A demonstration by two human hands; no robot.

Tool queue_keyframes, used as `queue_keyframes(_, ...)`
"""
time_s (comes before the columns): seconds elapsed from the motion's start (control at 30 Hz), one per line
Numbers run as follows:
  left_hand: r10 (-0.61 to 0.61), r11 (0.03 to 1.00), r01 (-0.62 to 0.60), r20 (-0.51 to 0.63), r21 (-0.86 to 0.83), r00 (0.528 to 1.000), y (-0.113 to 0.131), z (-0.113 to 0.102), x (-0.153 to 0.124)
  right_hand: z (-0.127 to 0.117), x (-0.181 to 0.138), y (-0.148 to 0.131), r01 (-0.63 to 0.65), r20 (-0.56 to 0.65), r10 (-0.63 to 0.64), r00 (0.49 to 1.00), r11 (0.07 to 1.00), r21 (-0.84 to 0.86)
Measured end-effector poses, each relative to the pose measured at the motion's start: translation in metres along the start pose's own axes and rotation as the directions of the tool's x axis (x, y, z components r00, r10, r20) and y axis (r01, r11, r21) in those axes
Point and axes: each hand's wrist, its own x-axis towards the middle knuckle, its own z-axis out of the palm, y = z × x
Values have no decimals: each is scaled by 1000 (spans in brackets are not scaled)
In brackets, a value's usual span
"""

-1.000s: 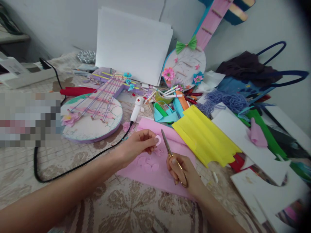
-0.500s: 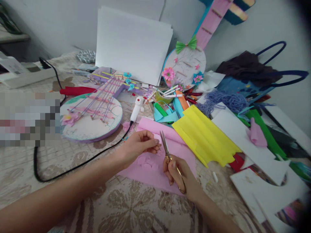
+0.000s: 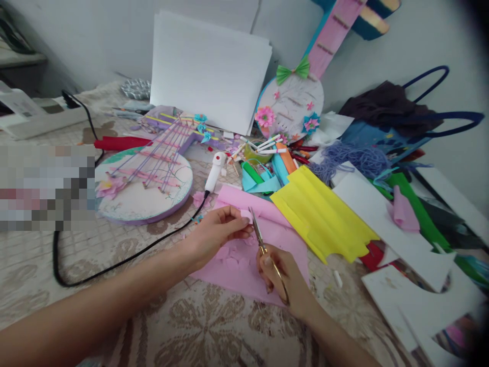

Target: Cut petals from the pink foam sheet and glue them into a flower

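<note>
My left hand (image 3: 225,228) pinches a small piece of pink paper (image 3: 246,215) between thumb and fingers. In my right hand (image 3: 282,272) is a pair of scissors with gold handles (image 3: 260,239), blades pointing up and away from me. The blades lie against the right edge of the small piece. Below both hands a pink crepe paper sheet (image 3: 244,288) is spread on the table, its far end rolled up. Several cut pink petals (image 3: 234,257) rest on that sheet, partly behind my left hand.
A white glue gun (image 3: 216,172) with a black cord lies beyond my left hand. Left of it is a decorated lute-like craft (image 3: 153,191); another (image 3: 292,104) leans on the wall. Yellow crepe paper (image 3: 324,211), blue yarn (image 3: 351,159) and white board scraps (image 3: 393,219) lie rightward.
The scissors have shifted slightly left, and their blades now meet the pink piece. My left hand has turned that piece a little; the surrounding things stay put.
</note>
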Motion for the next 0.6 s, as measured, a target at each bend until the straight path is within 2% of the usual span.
queue_keyframes(0.6,-9,998,8,-34,-55,999,1,4,-1,0,1,-5,-53,-31,52,998,998,-28)
